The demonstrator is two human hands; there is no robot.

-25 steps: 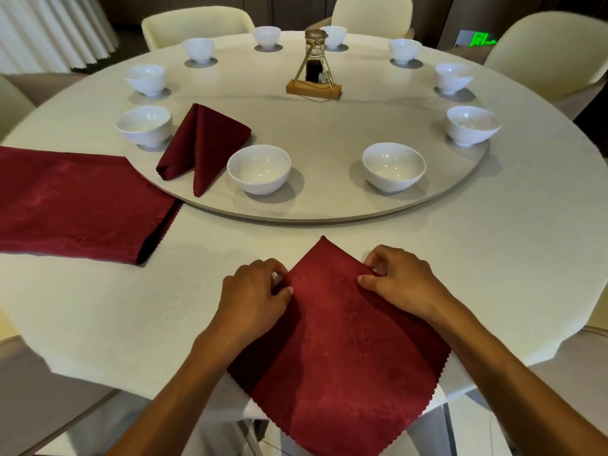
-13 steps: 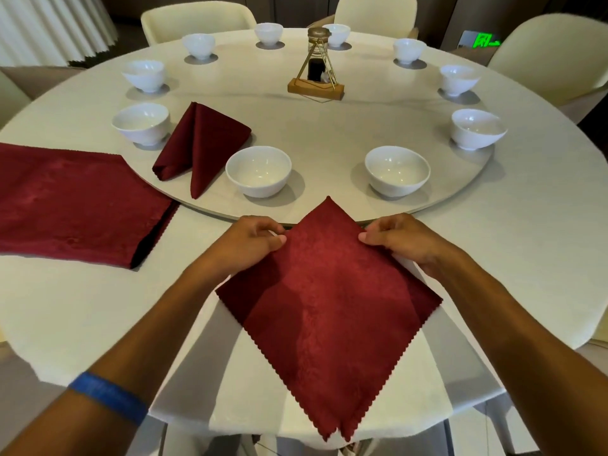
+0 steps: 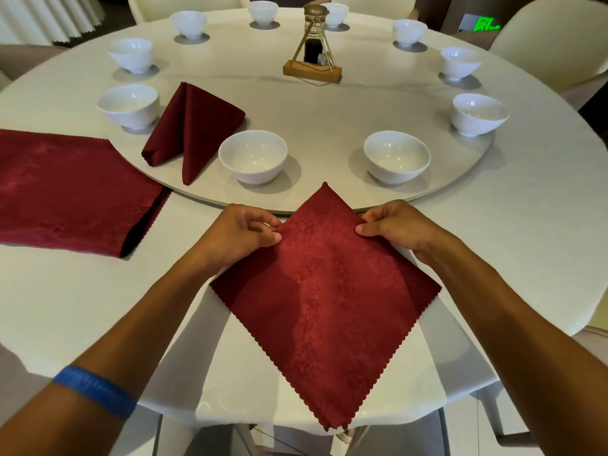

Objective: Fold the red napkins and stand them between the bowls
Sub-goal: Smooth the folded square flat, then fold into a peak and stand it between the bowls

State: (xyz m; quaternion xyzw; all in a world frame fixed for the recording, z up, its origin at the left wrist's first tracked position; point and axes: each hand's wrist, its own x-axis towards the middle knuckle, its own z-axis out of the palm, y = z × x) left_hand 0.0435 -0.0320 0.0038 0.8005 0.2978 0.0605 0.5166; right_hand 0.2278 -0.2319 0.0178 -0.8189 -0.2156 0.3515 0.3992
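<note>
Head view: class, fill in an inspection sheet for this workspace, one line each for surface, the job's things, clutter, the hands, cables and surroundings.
Surface: round table under a pale cloth, with a raised turntable in its middle.
Job's things: open red napkin lying as a diamond, near corner hanging over the table edge; folded napkin between two white bowls; stack of flat napkins at left; more bowls round the turntable rim.
Clutter: bottle in a wire and wood stand mid-turntable.
Hands: left hand and right hand each pinch an upper edge of the open napkin.
Cables: nothing seen.
Surroundings: cream chairs, pleated curtain, green lit sign.
</note>
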